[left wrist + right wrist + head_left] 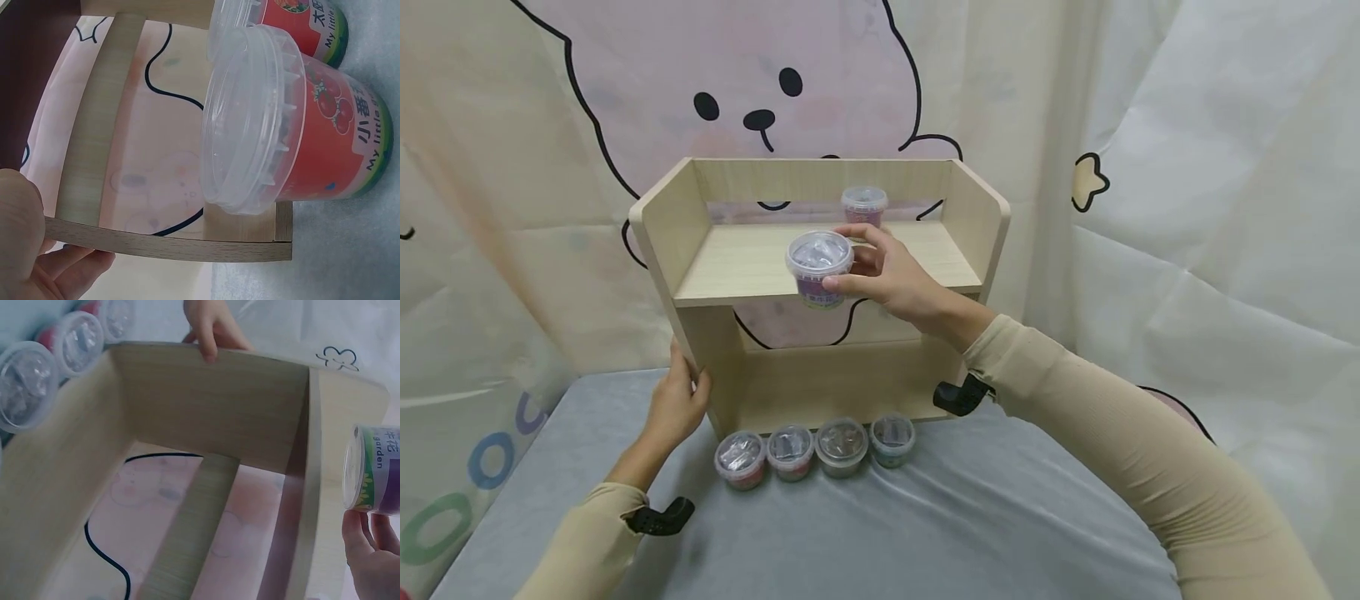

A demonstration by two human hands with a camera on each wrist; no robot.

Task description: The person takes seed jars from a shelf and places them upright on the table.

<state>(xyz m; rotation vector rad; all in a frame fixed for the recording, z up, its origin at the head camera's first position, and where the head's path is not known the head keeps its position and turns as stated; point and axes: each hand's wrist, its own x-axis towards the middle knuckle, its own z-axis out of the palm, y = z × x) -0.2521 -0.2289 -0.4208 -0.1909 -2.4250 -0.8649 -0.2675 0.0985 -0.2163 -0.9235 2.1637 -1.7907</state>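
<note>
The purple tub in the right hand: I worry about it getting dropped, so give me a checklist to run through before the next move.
1. Grip: ok. The right hand pinches the purple tub by its side.
2. Tub upright: ok. Its lid faces up.
3. Lid sealed tight: cannot tell. It is on, but the seal is too small to judge.
4. Shelf steadied: ok. The left hand holds its left side.
5. Room on the upper board: ok. Bare wood shows left of the other tub.
6. Tub supported before letting go: not ok. It is held in the air.
</note>
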